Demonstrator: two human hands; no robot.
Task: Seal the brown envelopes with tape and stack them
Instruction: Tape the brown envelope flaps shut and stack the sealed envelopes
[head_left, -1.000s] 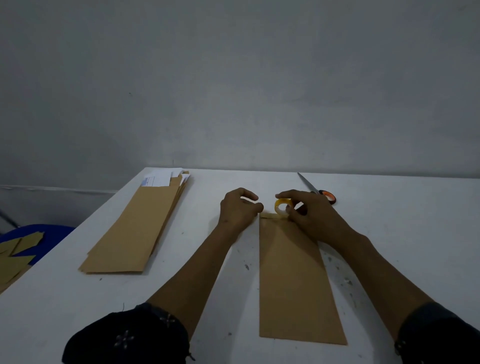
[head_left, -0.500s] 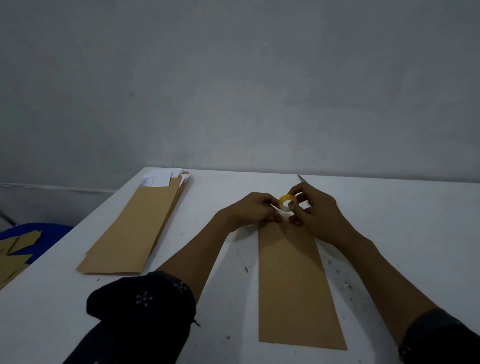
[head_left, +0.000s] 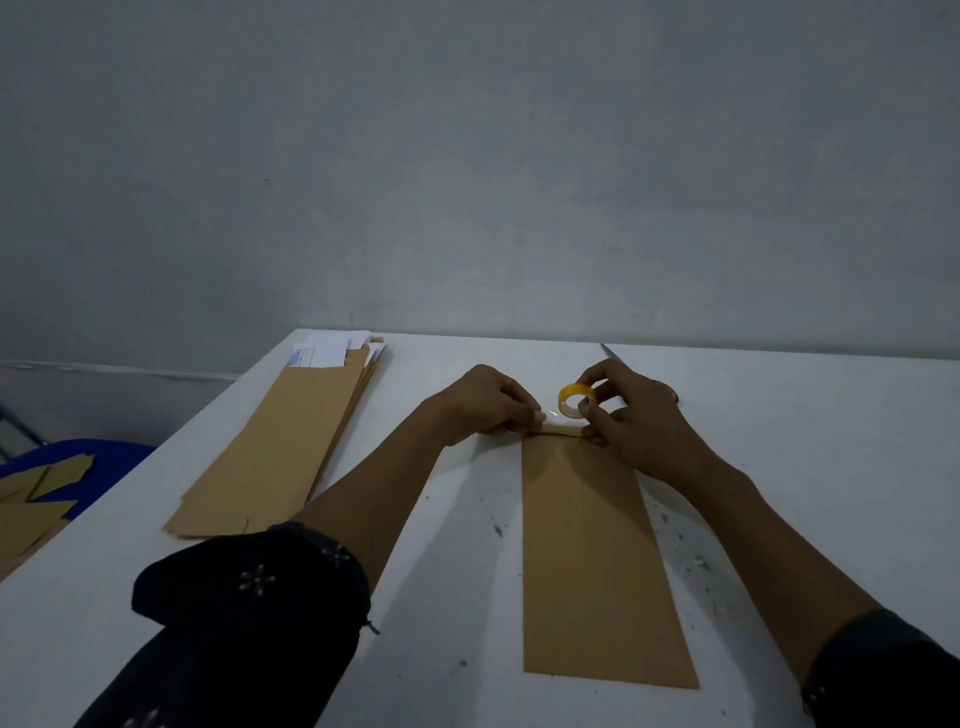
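The right hand (head_left: 631, 415) holds a small yellow roll of clear tape (head_left: 574, 400) between the thumb and the fingers, which are curled around its rim; the roll stands on edge, lifted a little above the table. The left hand (head_left: 485, 402) is just to the left of the roll, with its fingers curled, and it pinches the free end of the tape (head_left: 546, 414), a short shiny strip stretched between the two hands. Directly under this strip lies the far end of a long brown paper envelope (head_left: 592, 561). The envelope lies flat on the white table (head_left: 805, 441) and reaches from the hands toward the person. Its narrow folded flap (head_left: 563, 430) is between the two hands, and the lower fingers of both hands rest at the flap's corners.

Well to the left of the left hand there is a stack of brown envelopes (head_left: 280, 447), with white papers (head_left: 332, 353) showing at the far end. Just behind the right hand, the grey blade of scissors (head_left: 612, 353) comes out, and a small orange part of the handle shows at the knuckles. Off the table, far left, more brown pieces (head_left: 31, 499) lie on a blue surface (head_left: 104, 462). Both forearms come out of dark sleeves (head_left: 249, 613).
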